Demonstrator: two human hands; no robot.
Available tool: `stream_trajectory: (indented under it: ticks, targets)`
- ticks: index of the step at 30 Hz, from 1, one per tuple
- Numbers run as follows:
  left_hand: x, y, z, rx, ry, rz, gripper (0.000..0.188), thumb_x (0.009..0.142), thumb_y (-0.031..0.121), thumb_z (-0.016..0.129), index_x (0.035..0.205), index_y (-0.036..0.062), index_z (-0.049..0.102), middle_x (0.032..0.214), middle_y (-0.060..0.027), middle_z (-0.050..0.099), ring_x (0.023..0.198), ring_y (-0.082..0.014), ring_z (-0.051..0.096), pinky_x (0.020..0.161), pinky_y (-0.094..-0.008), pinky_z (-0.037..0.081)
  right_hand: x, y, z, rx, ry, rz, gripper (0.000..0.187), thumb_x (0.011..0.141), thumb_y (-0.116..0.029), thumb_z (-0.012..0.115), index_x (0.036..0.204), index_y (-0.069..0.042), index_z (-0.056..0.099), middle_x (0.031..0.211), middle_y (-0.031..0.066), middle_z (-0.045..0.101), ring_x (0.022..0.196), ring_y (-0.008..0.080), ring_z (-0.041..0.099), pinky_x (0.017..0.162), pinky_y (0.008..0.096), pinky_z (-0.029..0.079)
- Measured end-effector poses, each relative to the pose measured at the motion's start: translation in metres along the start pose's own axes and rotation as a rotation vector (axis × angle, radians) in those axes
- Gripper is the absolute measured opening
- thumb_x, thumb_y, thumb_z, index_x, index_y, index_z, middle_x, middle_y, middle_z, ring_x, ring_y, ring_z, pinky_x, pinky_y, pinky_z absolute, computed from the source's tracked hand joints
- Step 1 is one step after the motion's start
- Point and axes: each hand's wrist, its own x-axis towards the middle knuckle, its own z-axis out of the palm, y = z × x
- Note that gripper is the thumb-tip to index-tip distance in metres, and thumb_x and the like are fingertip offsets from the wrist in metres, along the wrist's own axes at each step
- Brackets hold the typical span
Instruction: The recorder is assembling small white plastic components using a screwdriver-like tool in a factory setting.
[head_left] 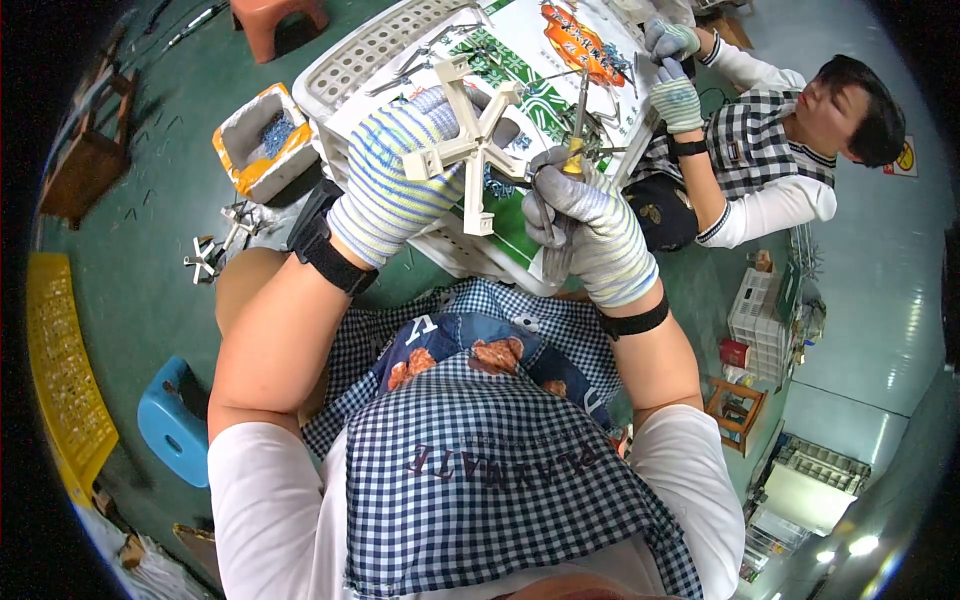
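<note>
My left hand [395, 165], in a striped knit glove, is closed around a cream star-shaped plastic bracket [483, 150] with several arms radiating from its hub. Its arms end in small square-cut tips. To the right, my gloved right hand [598, 215] grips what looks like a screwdriver [574, 160], with a yellow section and a thin metal shaft pointing away from me. The right thumb and fingertips are close beside the bracket's right-hand arm. Whether they also pinch a small part there, I cannot tell. Both hands are above the near part of the white work surface.
Thin metal parts lie on the printed sheet covering the white perforated crate [345, 60]. A foam box [262, 145] of small screws stands left, near more star brackets [205, 258] and a blue stool [172, 420]. Across at right, a co-worker [760, 140] in gloves handles parts.
</note>
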Motion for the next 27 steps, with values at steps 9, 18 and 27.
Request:
stream_trajectory:
  ticks: [9,18,27]
  targets:
    - [-0.012,-0.012,0.012,0.225,0.110,0.186,0.032,0.079,0.027,0.067,0.108,0.0136,0.071,0.095,-0.0095,0.066,0.080,-0.0290,0.062,0.069,-0.0424,0.048,0.001,0.001,0.005,0.045,0.025,0.006,0.022,0.091,-0.022,0.072,0.099,-0.007,0.058,0.064,-0.0028,0.048,0.055,0.0074,0.042,0.053,0.0224,0.034]
    - [-0.009,-0.011,0.005,-0.165,-0.269,0.122,0.038,0.078,0.017,0.074,0.112,0.0041,0.065,0.111,-0.0187,0.064,0.097,-0.0364,0.061,0.087,-0.0452,0.049,0.015,0.005,-0.018,0.044,0.012,0.029,0.021,0.090,-0.019,0.073,0.102,-0.009,0.059,0.068,-0.0037,0.050,0.056,0.0064,0.043,0.052,0.0218,0.035]
    - [-0.001,0.024,-0.006,-0.717,-0.578,-0.319,0.080,0.073,0.047,0.086,0.134,0.0032,0.056,0.134,-0.0182,0.058,0.121,-0.0323,0.056,0.106,-0.0428,0.043,0.013,-0.001,-0.030,0.046,-0.070,0.127,0.019,0.092,-0.019,0.070,0.103,-0.008,0.060,0.071,-0.0027,0.052,0.062,0.0078,0.047,0.054,0.0219,0.037]
